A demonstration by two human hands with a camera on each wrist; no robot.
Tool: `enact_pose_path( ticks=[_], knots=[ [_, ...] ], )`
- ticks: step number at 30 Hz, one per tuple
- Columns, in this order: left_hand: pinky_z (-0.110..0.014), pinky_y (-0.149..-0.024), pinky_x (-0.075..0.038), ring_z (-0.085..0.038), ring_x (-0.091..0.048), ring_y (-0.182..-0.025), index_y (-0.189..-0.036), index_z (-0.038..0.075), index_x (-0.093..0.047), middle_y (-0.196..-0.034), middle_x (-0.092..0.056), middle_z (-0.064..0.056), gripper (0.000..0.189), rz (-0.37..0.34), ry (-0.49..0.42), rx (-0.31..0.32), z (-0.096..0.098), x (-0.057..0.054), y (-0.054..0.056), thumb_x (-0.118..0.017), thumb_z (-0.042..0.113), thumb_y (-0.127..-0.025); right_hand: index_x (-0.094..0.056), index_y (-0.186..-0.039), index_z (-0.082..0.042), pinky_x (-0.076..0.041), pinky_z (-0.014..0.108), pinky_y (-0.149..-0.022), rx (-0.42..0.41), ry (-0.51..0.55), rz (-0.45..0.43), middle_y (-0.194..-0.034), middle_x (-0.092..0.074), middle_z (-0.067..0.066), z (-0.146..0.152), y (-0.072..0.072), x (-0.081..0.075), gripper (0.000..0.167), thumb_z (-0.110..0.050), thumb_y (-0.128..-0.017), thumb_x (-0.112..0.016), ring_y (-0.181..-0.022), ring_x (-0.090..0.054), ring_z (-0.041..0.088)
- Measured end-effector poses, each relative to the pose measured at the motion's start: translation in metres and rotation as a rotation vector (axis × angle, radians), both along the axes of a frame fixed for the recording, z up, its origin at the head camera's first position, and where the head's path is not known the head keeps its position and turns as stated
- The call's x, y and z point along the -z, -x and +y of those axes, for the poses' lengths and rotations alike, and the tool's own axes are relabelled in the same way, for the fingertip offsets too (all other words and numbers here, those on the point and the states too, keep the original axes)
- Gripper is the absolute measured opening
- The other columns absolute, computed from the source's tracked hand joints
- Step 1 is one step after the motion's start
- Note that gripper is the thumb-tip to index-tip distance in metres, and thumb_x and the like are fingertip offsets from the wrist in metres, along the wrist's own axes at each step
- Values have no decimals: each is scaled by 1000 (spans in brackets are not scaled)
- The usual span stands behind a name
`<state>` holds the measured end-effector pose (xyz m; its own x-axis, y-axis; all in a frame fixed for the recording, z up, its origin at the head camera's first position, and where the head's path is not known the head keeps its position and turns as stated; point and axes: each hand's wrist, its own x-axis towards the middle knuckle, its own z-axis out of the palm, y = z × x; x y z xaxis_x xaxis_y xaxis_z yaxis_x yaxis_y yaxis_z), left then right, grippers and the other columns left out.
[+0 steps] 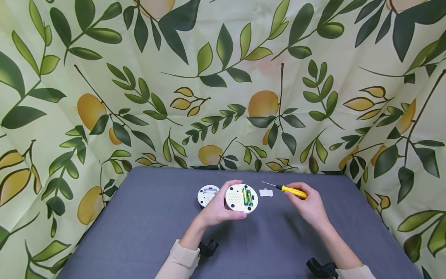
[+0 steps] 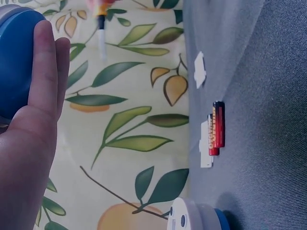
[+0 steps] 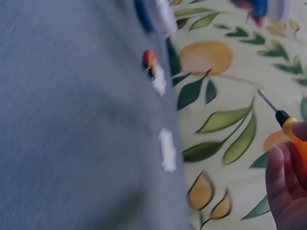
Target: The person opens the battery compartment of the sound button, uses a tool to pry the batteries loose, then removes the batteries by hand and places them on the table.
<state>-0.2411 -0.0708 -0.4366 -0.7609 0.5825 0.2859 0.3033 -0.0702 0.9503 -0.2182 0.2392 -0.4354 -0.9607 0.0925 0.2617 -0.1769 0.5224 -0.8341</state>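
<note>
My left hand (image 1: 216, 210) grips a round white device (image 1: 235, 199) by its edges, its underside turned to the head camera. Two green batteries (image 1: 247, 197) lie side by side in its uncovered compartment. In the left wrist view the device's other side is blue (image 2: 17, 62). To the right, my right hand (image 1: 311, 205) holds a yellow-handled screwdriver (image 1: 296, 192) off the table, its thin metal tip pointing left toward the device but apart from it. A second round white device (image 1: 205, 198) with an uncovered battery compartment lies on the table, partly behind my left hand.
A white battery cover (image 1: 266, 193) lies on the grey table (image 1: 139, 232) near its back. Red-and-black batteries (image 2: 218, 127) lie by another white cover (image 2: 205, 148), hidden in the head view. Leaf-patterned cloth (image 1: 223, 116) hangs behind and at both sides.
</note>
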Motion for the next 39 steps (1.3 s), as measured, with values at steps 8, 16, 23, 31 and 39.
enact_pose_path(
  ticks=[8,16,23,31,39],
  knots=[
    [-31,-88,-55,-20,-62,-105,-150,15,-37,-130,-53,-13,87,4,0,3,0,0,-1,-85,10,-77,-66,-120,-1,-50,23,-63,142,-65,-51,-99,-68,15,32,11,26,31,-21,-97,-71,-70,-61,15],
    [-31,-90,-54,-21,-60,-108,-150,17,-38,-132,-52,-10,88,14,8,-14,0,0,-2,-86,12,-76,-61,-125,1,-51,24,-60,257,-77,-168,-116,-62,23,58,11,46,34,-22,-100,-65,-73,-61,17],
    [-30,-91,-53,-21,-60,-109,-150,17,-38,-132,-52,-10,87,5,9,-10,0,-1,-3,-86,13,-77,-60,-123,4,-49,29,-67,322,-122,-179,-118,-61,28,76,8,57,34,-19,-99,-63,-88,-61,30],
    [-31,-90,-54,-20,-60,-108,-149,18,-38,-130,-53,-10,87,-10,8,-7,1,-2,-4,-85,9,-76,-63,-117,8,-44,34,-70,373,-151,-182,-109,-64,28,90,8,68,31,-14,-94,-68,-94,-59,37],
    [-30,-91,-53,-21,-60,-108,-149,19,-38,-130,-53,-9,87,-5,21,-15,2,-1,-4,-85,9,-76,-67,-103,8,-42,33,-59,319,-331,-171,-83,-66,15,97,5,67,32,-19,-89,-75,-71,-58,26]
  ],
)
